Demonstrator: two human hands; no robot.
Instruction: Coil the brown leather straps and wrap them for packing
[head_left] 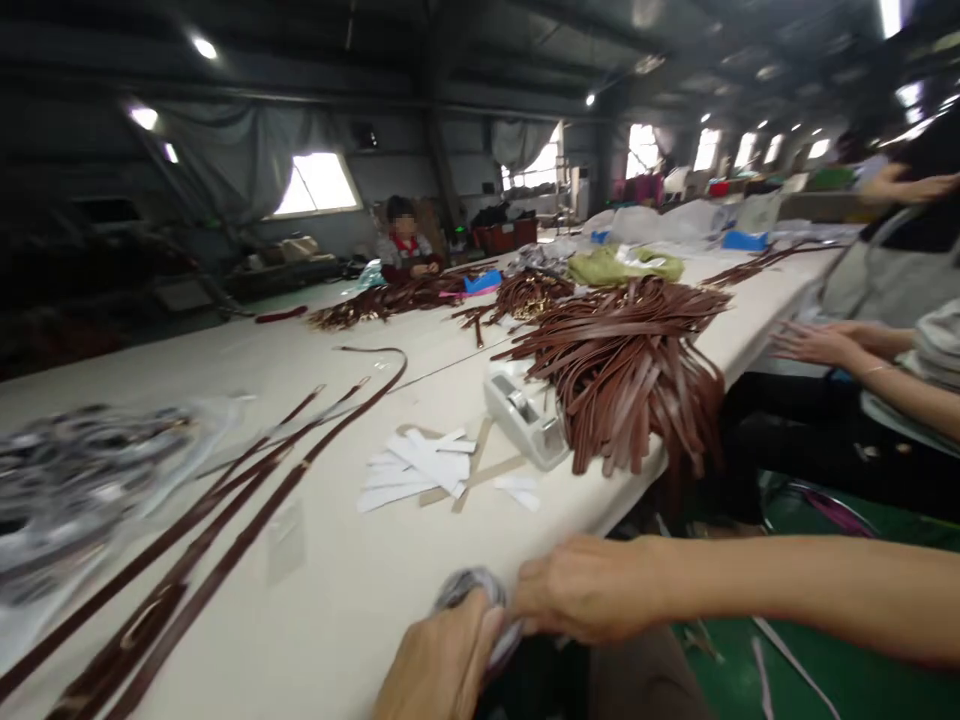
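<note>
Both hands meet at the near edge of the tabletop (352, 590), low in the view. The left hand (442, 665) and the right hand (589, 588) are each closed on a small grey bundle (472, 590) pinched between them; it is blurred, so what it is made of cannot be told. The bundle sits right at the tabletop's edge, between the two hands. To the left, long brown straps (225, 540) lie stretched across the surface, and a clear bag (82, 470) of shiny pieces rests beside them. Farther in, white paper slips (424, 465) lie scattered next to a tape dispenser (525, 415). Just beyond it, a big heap of brown straps (630, 360) hangs over the right edge. A green cloth (622, 265) lies farther back. On the right, a co-worker's hand (810, 343) hovers open near the heap, and another person (405, 245) sits at the far end.
</note>
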